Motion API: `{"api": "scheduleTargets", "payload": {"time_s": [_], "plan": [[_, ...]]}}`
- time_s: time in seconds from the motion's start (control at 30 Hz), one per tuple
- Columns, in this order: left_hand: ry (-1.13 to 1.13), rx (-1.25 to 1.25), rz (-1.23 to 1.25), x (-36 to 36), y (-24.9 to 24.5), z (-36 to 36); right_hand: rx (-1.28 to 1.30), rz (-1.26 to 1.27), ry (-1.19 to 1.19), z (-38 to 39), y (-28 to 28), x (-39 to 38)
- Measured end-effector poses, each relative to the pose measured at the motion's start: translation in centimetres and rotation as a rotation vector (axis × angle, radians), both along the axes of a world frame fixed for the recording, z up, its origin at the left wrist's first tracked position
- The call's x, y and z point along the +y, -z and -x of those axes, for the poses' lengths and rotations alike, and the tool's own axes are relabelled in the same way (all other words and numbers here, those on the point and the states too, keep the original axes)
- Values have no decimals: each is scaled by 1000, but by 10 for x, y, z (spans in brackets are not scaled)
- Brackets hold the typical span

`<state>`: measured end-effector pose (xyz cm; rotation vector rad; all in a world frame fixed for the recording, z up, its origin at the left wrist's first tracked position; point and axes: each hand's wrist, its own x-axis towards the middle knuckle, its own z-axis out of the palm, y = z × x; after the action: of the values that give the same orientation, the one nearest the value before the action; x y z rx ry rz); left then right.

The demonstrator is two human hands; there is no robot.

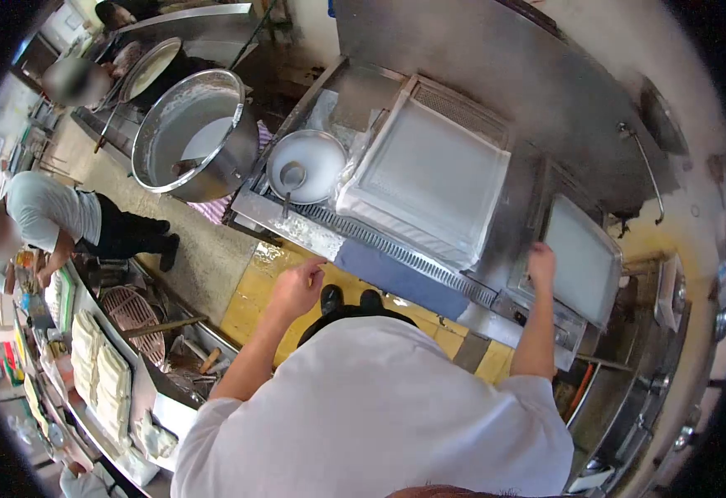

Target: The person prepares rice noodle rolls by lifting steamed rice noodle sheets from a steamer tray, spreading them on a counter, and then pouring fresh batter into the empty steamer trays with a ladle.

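Observation:
My left hand (296, 288) hangs in the air before the front edge of the steel counter (301, 236). Its fingers are curled in, and nothing shows in them. To the right, my right hand (541, 265) is closed at the left edge of a shallow rectangular tray (583, 253) with a pale, smooth surface; what its fingers hold, if anything, is hidden. Between the hands, farther back, a large white-covered frame (433, 170) with cloth round its edges lies on the counter. A ladle (293, 176) rests in a round basin (317, 149) of white liquid.
A big steel pot (193, 137) with white liquid stands at the left, near a dark pan (154, 73). A blue cloth (396, 278) hangs along the counter front. A person (56, 212) bends over a worktable with white slabs (102, 373). A thin pipe (647, 170) juts out right.

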<state>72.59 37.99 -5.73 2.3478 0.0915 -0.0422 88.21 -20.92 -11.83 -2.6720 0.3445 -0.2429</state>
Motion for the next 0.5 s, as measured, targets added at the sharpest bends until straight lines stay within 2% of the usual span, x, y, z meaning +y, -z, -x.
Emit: {"api": "scheduleTargets", "payload": {"time_s": [0.07, 0.13, 0.17, 0.23, 0.27, 0.33, 0.43, 0.5], "plan": [[21, -1, 4, -10, -2, -7, 7, 373, 98, 11, 29, -62], [51, 9, 8, -20, -1, -1, 494, 429, 225, 32, 25, -87], [61, 44, -18, -23, 0, 3, 539, 426, 304, 40, 6, -73], [64, 131, -55, -26, -5, 7, 565, 418, 373, 42, -13, -50], [47, 125, -56, -26, -6, 10, 470, 451, 377, 44, -14, -49], [72, -3, -38, -22, -5, 18, 366, 487, 359, 36, -28, -31], [68, -16, -52, -2, 1, 26, 266, 403, 259, 15, -54, 33], [61, -79, -30, 15, 5, 26, 214, -22, 94, 3, -75, 92]]}}
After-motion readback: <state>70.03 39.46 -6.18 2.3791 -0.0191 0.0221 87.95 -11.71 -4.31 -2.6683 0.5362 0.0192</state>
